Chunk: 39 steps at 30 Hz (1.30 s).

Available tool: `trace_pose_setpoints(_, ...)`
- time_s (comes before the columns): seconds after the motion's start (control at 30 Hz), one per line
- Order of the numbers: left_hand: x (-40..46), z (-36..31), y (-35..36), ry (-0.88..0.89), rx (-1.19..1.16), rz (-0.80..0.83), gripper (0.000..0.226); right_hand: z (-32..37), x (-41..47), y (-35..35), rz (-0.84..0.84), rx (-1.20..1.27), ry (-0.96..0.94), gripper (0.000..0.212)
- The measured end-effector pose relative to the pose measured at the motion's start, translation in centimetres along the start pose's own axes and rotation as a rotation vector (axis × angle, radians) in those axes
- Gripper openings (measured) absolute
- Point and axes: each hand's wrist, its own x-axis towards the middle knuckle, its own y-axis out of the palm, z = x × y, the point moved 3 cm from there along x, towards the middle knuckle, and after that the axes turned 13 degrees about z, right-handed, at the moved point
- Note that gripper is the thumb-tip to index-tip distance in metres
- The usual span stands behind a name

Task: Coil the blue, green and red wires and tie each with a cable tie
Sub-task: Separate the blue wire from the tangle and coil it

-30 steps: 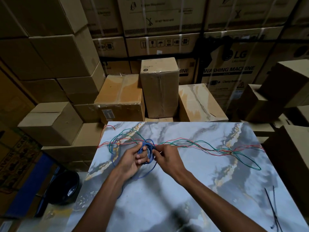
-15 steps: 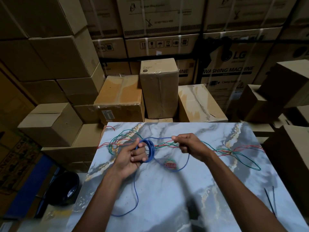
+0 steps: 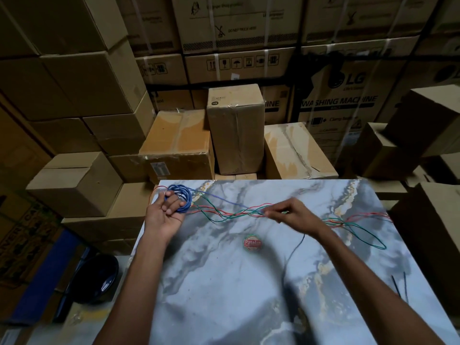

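Your left hand [image 3: 166, 212] is up at the far left corner of the marble table [image 3: 224, 295]. Its fingers [image 3: 171, 204] are curled, and the blue wire [image 3: 183, 197] is wound around them in a bunch of rings. One loose blue strand runs from the rings out to the right, over the table.

Your right hand [image 3: 290, 214] is out in the middle, pinching closed. It is blurry there, so it is hard to say just which strand it holds; it looks like the thin tail that hangs down from it toward you.

The green wire [image 3: 358, 229] and the red wire [image 3: 366, 215] are not coiled yet. They lie mixed together in a long line across the far part of the table, with big loose loops at the right side. The black cable ties [image 3: 399, 286] lie near the right edge, well apart from both hands.

The wire looks thin, light and bendy. It will likely spring open if you let the rings go, so keep your fingers through the bunch. Take each new bit close to the rings, not far out. Pull softly, as the blue strand crosses the red and green and could drag them along
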Motion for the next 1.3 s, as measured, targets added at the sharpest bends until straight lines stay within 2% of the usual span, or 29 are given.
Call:
trace_pose_setpoints(0.1,0.6,0.1,-1.1,0.059,-0.036,-0.088,0.031,0.5,0.2,3.4,0.098,-0.355,-0.05,0.017)
trace_pose_setpoints(0.27,1.1,0.6,-2.9,0.088,0.126,-0.166,0.032,3.8,-1.1,7.3,0.311,-0.622,-0.048,0.028)
trace_pose_setpoints(0.43,1.4,2.7,-3.5,0.043,0.39,-0.228,0.024,10.4,-3.1,10.9,0.426,-0.803,-0.242,0.026)
trace_pose_setpoints(0.53,0.6,4.6,-2.9,0.012,0.553,-0.215,0.02,13.5,-3.5,11.2,0.428,-0.8,-0.341,0.021)
trace_pose_setpoints(0.67,-0.7,6.5,-2.1,-0.041,0.859,-0.123,0.027,15.3,-2.4,9.0,0.37,-0.64,-0.398,0.017)
trace_pose_setpoints(0.77,-1.6,7.8,-1.7,-0.092,0.955,-0.027,0.031,15.4,-1.1,6.8,0.254,-0.529,-0.395,0.014)
trace_pose_setpoints(0.9,-2.3,9.4,-1.8,-0.185,0.956,0.167,0.016,13.6,0.5,4.0,0.024,-0.354,-0.304,0.014)
trace_pose_setpoints(0.97,-2.5,10.0,-1.9,-0.232,0.932,0.241,0.023,11.9,1.3,3.2,-0.078,-0.287,-0.245,0.015)
trace_pose_setpoints(1.07,-2.7,10.6,-2.0,-0.337,0.802,0.256,0.035,8.7,2.4,2.5,-0.201,-0.226,-0.155,0.016)
trace_pose_setpoints(1.2,-2.7,10.4,-1.3,-0.372,0.779,0.274,0.038,4.9,3.0,2.4,-0.263,-0.179,-0.055,0.016)
trace_pose_setpoints(1.3,-2.6,10.2,-0.1,-0.348,0.77,0.281,0.029,2.8,3.0,2.9,-0.265,-0.142,-0.01,0.019)
